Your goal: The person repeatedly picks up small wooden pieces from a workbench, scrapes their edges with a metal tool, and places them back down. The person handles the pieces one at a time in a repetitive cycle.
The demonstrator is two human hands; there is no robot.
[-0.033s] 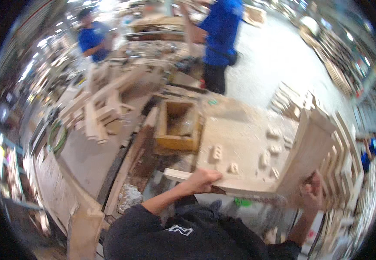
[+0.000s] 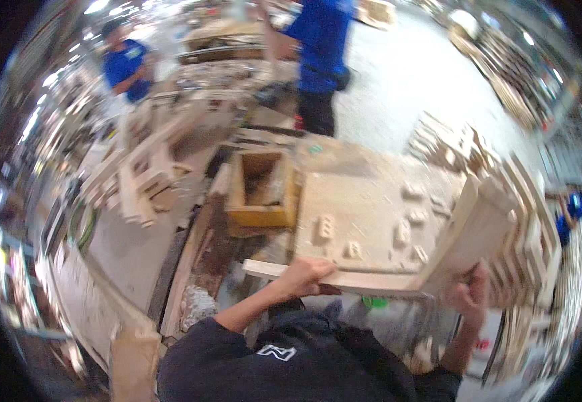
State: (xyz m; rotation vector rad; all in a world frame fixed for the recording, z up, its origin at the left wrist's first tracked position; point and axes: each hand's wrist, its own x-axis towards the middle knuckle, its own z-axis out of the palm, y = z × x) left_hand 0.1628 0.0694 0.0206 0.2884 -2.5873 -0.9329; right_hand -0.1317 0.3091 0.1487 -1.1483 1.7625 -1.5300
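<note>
Open wooden box (image 2: 259, 218) at tabletop's (image 2: 351, 191) left edge; contents unclear. Small wooden blocks (image 2: 324, 227) toward near and right edges. Angled wooden piece (image 2: 371, 280) along near edge, fingers of left hand (image 2: 306, 275) grasping it; right hand (image 2: 472, 295) at outer face, finger grip unclear. Blue-shirted co-worker (image 2: 324, 50) beyond far edge.

Pale, dusty wooden worktop (image 2: 361, 194) with several small light-wood blocks (image 2: 324, 228) on it, some with holes.

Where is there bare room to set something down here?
On the board, specks aside: right of the wooden box, beyond the two left-hand blocks. The grey surface nearer than the piled wood also looks open. Crowded: the board's right side, with more blocks, and near edge, where the left hand grips a wooden bar.
</note>
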